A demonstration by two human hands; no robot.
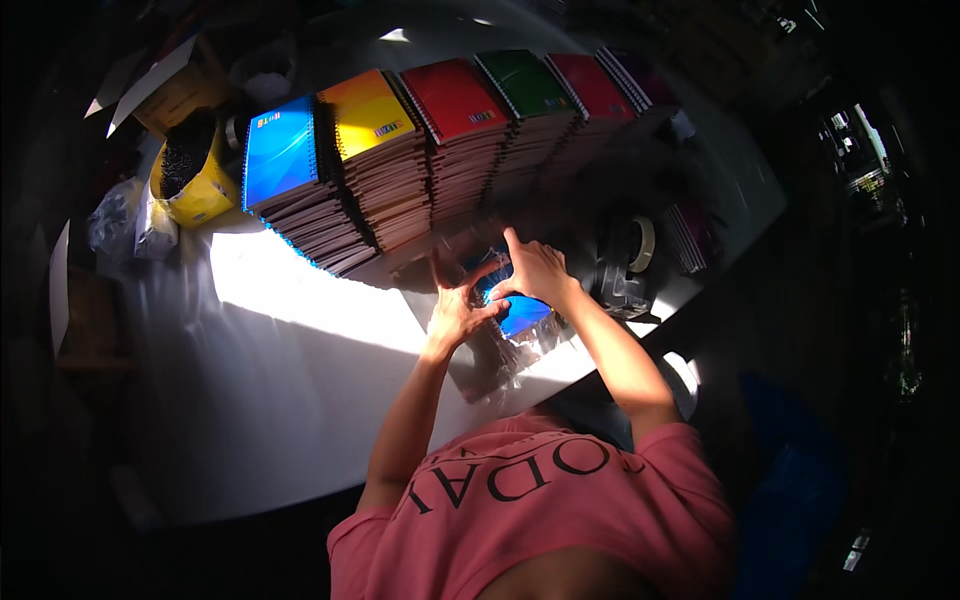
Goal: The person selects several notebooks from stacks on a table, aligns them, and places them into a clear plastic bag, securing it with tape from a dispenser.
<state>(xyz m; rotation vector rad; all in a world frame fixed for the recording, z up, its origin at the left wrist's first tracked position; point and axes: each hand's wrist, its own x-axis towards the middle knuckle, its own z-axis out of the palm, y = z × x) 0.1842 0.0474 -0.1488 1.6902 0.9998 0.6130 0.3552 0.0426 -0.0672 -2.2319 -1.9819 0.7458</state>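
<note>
A small blue notebook (524, 316) lies on the table in front of me, with crinkled clear plastic film (514, 358) around it. My left hand (458, 312) is at its left side, fingers spread and thumb reaching over the cover. From the right, my right hand (536, 272) rests at its upper part, forefinger stretched away and thumb pointing left. Both hands touch the film or the cover; neither is visibly closed on anything. Part of the notebook is hidden beneath my fingers.
Tall stacks of spiral notebooks stand behind my hands: blue (283, 150), yellow (366, 112), red (452, 98), green (524, 84) and more. A tape dispenser (628, 270) sits at the right. A yellow container (208, 188) of black pieces stands far left. Sunlight glares on the white table (290, 400).
</note>
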